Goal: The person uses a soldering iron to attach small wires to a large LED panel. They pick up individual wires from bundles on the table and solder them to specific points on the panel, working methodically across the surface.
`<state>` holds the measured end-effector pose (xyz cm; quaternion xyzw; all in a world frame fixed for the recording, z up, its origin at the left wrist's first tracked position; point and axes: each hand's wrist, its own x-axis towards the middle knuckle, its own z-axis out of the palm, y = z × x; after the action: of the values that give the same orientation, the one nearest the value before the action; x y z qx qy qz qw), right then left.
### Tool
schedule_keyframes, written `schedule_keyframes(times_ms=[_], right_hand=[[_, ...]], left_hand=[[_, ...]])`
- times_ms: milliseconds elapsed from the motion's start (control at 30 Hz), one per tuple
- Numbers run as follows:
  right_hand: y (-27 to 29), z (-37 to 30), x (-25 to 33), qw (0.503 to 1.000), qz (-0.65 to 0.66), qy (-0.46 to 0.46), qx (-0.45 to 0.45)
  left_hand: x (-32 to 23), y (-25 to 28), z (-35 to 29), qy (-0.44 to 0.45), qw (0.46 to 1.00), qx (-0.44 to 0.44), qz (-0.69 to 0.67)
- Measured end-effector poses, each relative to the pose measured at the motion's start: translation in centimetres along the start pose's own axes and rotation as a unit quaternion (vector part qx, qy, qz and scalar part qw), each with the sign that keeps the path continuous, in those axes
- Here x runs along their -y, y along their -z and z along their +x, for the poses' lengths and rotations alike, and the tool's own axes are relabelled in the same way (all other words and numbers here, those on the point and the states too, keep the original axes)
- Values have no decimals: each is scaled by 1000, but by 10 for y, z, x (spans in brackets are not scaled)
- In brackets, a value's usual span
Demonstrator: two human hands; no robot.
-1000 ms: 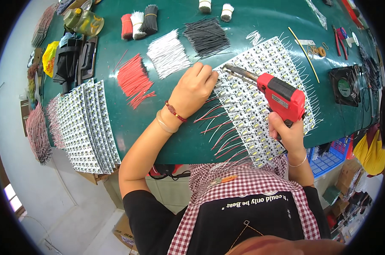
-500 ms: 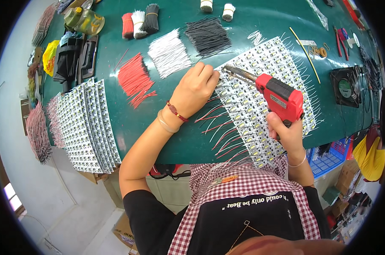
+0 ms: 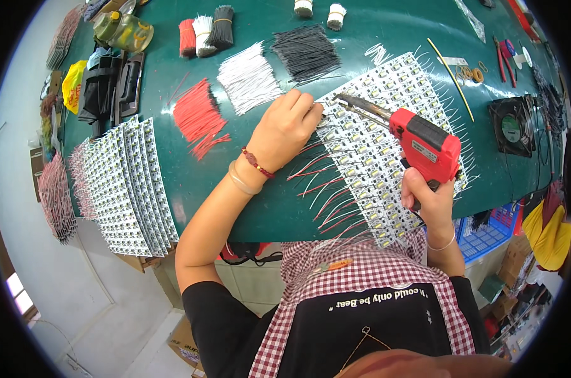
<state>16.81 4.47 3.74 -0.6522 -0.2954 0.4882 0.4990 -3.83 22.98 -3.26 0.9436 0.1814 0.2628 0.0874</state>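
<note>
Whether the left hand holds anything is hidden

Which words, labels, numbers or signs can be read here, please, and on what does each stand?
Black top: white lettering, upside down; wording left unquoted.
Red soldering gun: pale label, too small to read.
Cardboard box: dark lettering, left unquoted.
Fan: green label, too small.
Yellow bag: red print, blurred.
</note>
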Motion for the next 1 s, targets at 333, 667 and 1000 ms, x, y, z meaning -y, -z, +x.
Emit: schedule_keyframes(times_ms=[333, 667, 1000], right_hand=[[12, -16, -6, 999, -24, -39, 1], [11, -13, -9, 999, -42, -20, 13], [14, -16, -3, 999, -37, -31, 2]], left_hand=[[-21, 3, -1, 2, 1000, -11, -16], [-21, -5, -3, 28, 999, -7, -42], [-25, -3, -3, 15, 999, 22, -43]])
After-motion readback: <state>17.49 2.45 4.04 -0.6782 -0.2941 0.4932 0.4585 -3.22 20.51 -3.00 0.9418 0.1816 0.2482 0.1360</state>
